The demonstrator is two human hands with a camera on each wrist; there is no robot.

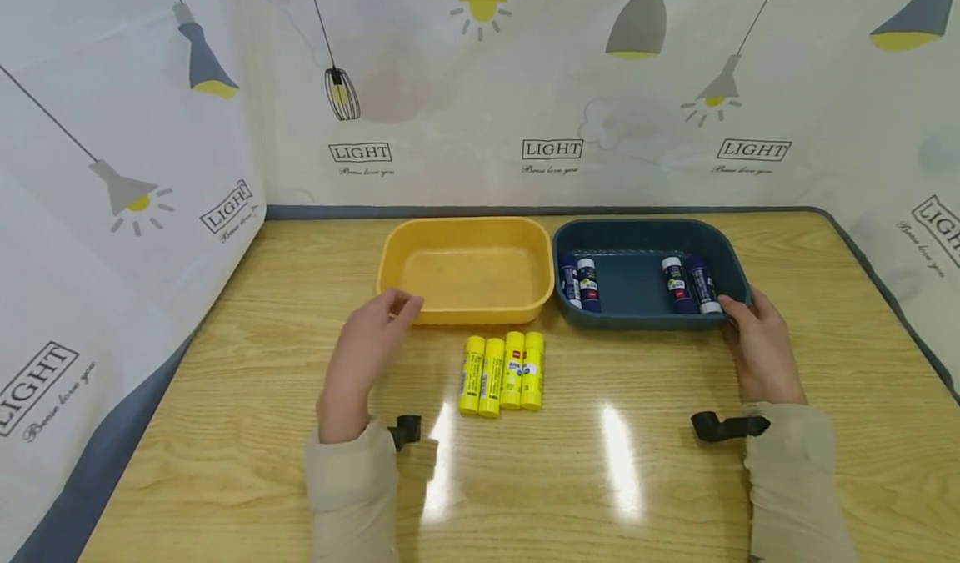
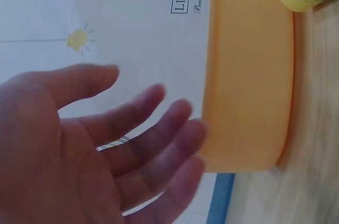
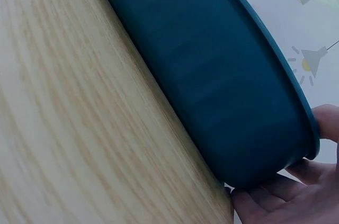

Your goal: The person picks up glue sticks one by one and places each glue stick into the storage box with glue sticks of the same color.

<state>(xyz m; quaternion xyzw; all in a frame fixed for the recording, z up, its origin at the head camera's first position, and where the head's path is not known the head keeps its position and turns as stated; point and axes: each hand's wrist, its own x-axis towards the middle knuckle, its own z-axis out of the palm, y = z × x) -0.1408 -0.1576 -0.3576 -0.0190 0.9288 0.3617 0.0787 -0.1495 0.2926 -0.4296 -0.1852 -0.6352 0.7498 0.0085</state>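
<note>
My right hand grips the front right corner of a dark blue plastic bin. In the right wrist view the thumb lies at the rim and the fingers curl against the outer wall. Inside that bin, navy-and-white glue sticks lie along the left wall, with more glue sticks at the right end. Beside the front left corner of a yellow plastic bin is my left hand. Its fingers are loosely spread in the left wrist view, holding nothing. Several yellow glue sticks lie side by side in front of the yellow bin.
Both bins stand side by side at the back of a wood-grain table. Behind them rises a white sheet printed with lamps, which also borders the left and right sides. A small black wrist mount projects inward from each sleeve.
</note>
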